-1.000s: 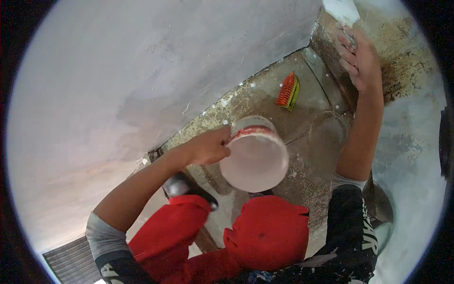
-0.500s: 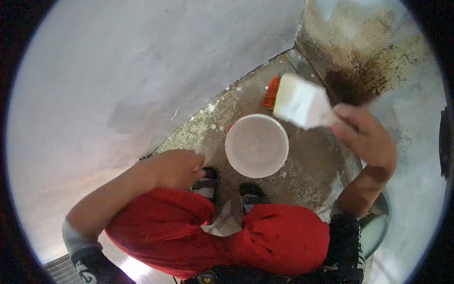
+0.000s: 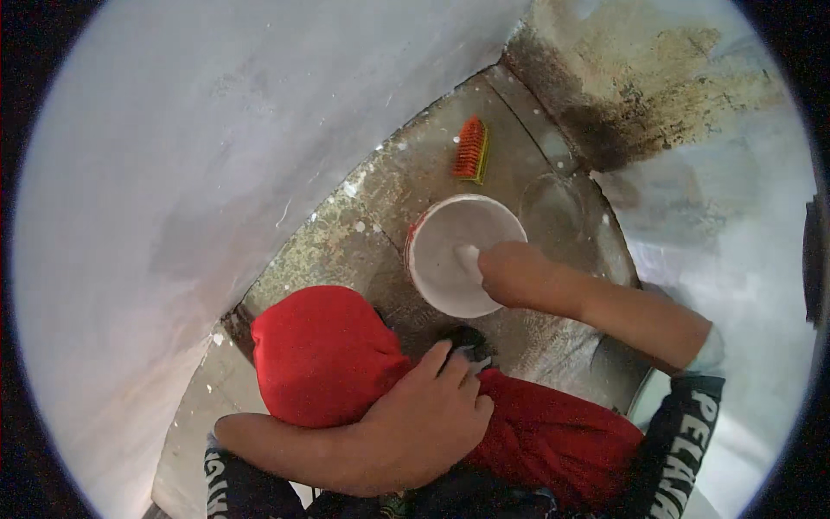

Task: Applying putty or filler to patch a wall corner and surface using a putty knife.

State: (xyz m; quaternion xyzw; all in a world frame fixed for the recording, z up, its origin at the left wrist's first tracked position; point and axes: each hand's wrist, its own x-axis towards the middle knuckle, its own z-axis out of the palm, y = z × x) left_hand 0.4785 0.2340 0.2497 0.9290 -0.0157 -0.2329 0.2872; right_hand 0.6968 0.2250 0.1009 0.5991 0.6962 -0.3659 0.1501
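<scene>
Gripping the brush [image 3: 469, 259] in the curled right hand [image 3: 517, 275], inside the white bucket [image 3: 437, 249]. Resting the left hand [image 3: 432, 415], fingers slightly parted, on the red trousers [image 3: 553, 428], nearer the body than the right. Showing pale lettering on both dark sleeves [image 3: 692, 419]. Can see only a short whitish part of the brush beyond the right fingers; cannot make out the bristles.
</scene>
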